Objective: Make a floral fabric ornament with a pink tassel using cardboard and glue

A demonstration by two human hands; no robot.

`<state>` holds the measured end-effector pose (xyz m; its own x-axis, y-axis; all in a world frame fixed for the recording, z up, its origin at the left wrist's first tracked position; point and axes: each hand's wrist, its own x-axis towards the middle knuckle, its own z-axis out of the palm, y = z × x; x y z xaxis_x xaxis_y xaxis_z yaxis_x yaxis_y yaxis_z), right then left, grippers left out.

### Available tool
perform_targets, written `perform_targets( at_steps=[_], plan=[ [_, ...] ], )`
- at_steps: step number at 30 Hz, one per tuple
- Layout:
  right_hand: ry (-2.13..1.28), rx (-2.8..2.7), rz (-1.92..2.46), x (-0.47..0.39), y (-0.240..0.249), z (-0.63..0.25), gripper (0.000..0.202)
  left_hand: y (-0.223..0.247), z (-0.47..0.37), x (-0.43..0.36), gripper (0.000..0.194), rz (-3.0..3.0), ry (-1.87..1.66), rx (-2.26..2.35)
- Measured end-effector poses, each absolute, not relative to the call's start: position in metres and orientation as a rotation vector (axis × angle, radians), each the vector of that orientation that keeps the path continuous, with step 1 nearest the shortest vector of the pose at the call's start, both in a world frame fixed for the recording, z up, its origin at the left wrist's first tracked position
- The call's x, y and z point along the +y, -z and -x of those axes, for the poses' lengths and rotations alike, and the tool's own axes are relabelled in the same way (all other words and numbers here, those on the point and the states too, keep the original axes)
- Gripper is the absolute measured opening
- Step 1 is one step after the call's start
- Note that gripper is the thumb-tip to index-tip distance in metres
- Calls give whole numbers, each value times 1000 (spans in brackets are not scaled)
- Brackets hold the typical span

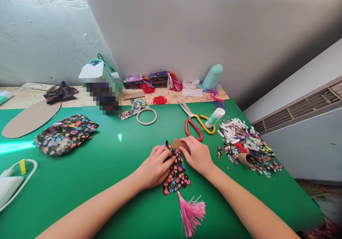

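Observation:
Black floral fabric (176, 176) lies on the green table top (128, 210), its upper part bunched between my hands. My left hand (159, 166) has its fingers curled on the fabric's upper left part, pinching it. A small brown cardboard piece (176, 144) stands at the fabric's top edge, and my right hand (197, 155) grips its right side between thumb and fingers. The pink tassel (191, 210) spreads out below the fabric's lower edge, its top touching that edge.
Scissors (196, 120) with red and yellow handles lie beyond my hands, a glue stick (215, 118) on them. Scraps (245, 143) pile up at right. A tape roll (146, 117) lies mid-table. Floral fabric (65, 134) and an oval board (32, 118) are left; a bottle (212, 76) stands behind.

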<state>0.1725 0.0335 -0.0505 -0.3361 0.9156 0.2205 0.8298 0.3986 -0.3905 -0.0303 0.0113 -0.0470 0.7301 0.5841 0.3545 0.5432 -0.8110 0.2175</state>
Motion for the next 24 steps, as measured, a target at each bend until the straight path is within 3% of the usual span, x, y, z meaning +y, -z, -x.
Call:
perform_targets(
  at_steps=[24],
  plan=[
    [-155, -2268, 1513, 34, 45, -173, 26, 47, 29, 13, 26, -2791, -615, 934]
  ],
)
